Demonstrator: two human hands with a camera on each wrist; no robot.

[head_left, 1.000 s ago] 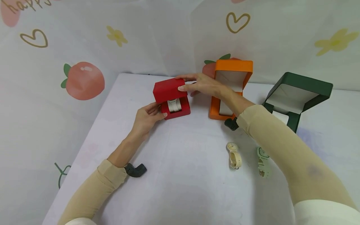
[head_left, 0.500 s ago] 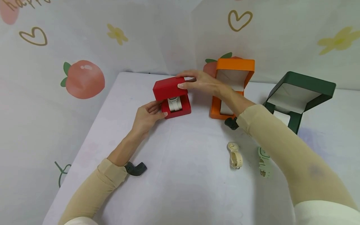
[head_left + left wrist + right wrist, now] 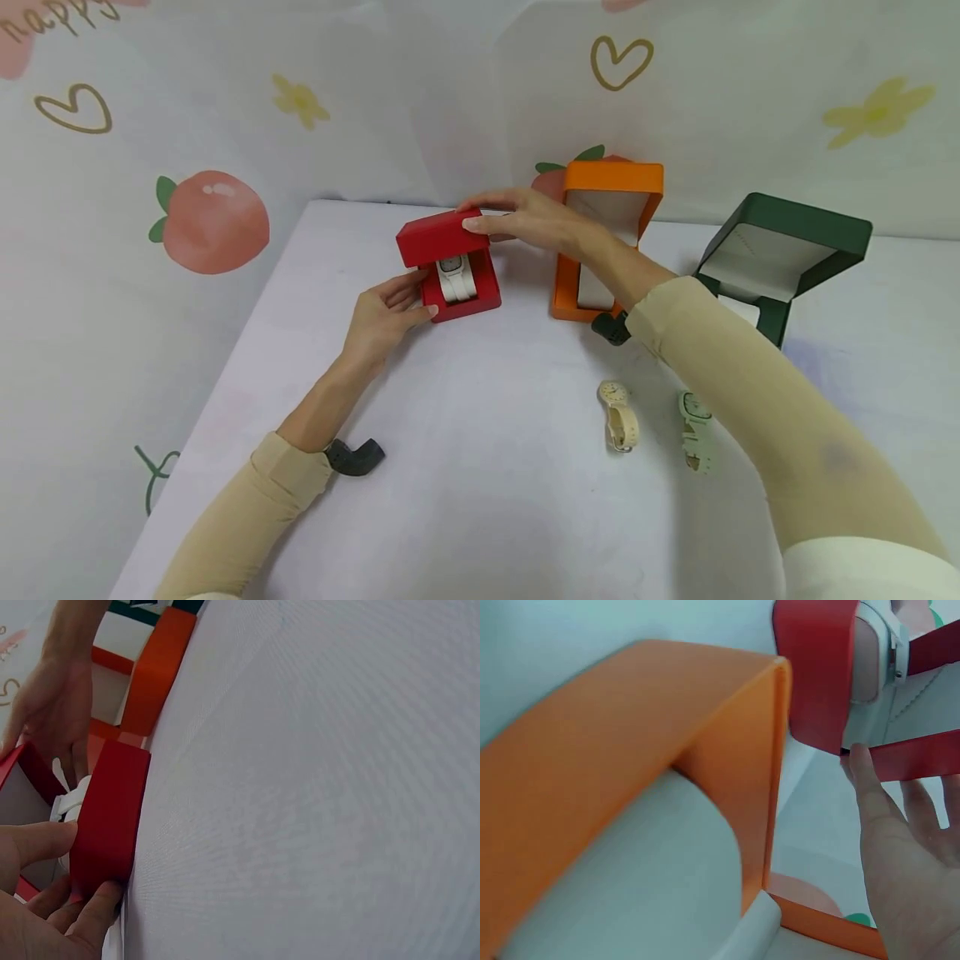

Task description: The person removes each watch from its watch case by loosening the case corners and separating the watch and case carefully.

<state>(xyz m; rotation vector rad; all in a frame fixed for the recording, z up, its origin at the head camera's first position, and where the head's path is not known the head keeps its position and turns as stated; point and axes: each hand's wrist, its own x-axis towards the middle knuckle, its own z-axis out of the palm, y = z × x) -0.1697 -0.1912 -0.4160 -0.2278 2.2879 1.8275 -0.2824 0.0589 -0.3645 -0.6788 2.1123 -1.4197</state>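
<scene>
A red watch box (image 3: 480,309) stands on the table with its hinged lid (image 3: 435,238) partly raised. Inside lies a white watch (image 3: 457,280), its dial visible below the lid's edge. My left hand (image 3: 381,327) grips the left end of the base, thumb at the front; in the left wrist view its fingers (image 3: 94,919) reach round the red base. My right hand (image 3: 536,222) holds the lid's right end between thumb and fingers. In the right wrist view the right thumb (image 3: 864,774) lies against the lid's edge.
An orange watch box (image 3: 567,292) stands open right of the red one, under my right forearm. Farther right is an open dark green box (image 3: 810,221). A cream watch (image 3: 619,417) and a pale green watch (image 3: 695,429) lie on the table. A patterned cloth (image 3: 435,100) hangs behind.
The red lid has tilted farther back in my right hand, so more of the white watch, including its dial, shows. My left hand keeps its grip on the base. The head view has shifted slightly.
</scene>
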